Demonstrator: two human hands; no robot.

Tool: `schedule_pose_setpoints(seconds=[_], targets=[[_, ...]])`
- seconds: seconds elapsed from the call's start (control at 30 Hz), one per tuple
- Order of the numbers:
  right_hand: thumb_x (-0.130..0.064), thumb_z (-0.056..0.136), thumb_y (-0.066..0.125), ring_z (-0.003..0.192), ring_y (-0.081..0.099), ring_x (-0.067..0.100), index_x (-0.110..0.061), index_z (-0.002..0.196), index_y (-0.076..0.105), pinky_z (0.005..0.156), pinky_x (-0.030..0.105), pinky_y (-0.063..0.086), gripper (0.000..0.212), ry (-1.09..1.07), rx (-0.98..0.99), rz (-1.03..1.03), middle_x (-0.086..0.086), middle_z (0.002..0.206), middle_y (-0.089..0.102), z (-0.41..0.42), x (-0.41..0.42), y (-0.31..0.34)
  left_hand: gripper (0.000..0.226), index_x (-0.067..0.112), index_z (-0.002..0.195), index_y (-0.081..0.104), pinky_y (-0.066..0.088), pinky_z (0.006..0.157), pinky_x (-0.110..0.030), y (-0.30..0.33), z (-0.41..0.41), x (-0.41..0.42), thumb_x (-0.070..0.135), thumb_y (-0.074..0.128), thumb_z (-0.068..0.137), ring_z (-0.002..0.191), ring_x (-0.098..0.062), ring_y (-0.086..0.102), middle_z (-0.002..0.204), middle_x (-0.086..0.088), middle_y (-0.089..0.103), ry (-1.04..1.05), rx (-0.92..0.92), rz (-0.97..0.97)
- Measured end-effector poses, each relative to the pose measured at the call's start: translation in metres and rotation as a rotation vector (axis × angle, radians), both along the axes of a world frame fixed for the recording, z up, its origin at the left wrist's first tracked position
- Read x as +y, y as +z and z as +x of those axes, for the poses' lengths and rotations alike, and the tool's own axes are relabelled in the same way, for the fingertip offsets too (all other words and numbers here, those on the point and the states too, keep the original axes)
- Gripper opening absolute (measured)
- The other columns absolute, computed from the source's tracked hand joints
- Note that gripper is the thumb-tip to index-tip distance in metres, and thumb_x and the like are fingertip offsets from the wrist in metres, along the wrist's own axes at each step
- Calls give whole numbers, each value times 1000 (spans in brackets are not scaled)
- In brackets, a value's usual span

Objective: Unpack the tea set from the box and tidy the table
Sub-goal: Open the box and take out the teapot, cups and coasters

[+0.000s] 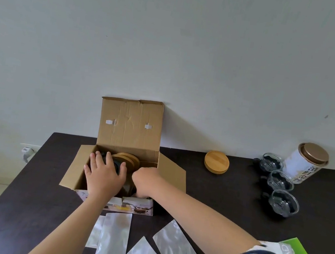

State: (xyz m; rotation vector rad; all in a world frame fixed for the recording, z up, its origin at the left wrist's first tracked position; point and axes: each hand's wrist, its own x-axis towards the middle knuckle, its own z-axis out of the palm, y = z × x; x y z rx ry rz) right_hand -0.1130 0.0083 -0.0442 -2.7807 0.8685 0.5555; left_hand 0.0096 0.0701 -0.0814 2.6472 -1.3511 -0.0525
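Two bare hands reach into an open cardboard box to lift out a dark glass piece of the tea set.

On the dark table (pixel 206 196), the box (pixel 128 143) sits at twelve o'clock. The left hand (pixel 103 175) lies spread, fingers open, on the dark piece (pixel 126 187); the right hand (pixel 146 181) curls closed at its side, probably round a handle. Best lifted straight up, clear of the wooden lids (pixel 126 158). Three glass cups (pixel 278 181) wait at two o'clock.
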Motion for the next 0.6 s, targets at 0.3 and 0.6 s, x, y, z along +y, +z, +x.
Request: schedule_pose_setpoints(seconds=[0.3, 0.6], targets=[[-37, 92, 54, 84, 57, 24, -14, 110, 61, 67, 31, 44, 30, 15, 201, 13, 2, 88, 56, 12, -3, -12, 70, 10, 148, 26, 13, 115, -53, -1, 1, 0, 55, 28, 93, 146, -35, 8, 155, -20, 21, -3, 18, -7], [-40, 78, 71, 108, 46, 35, -6, 115, 54, 81, 41, 45, 53, -125, -175, -29, 17, 114, 54, 3, 2, -16, 71, 10, 148, 24, 12, 115, -52, -1, 2, 2, 55, 28, 93, 146, -35, 6, 155, -21, 19, -23, 49, -23]])
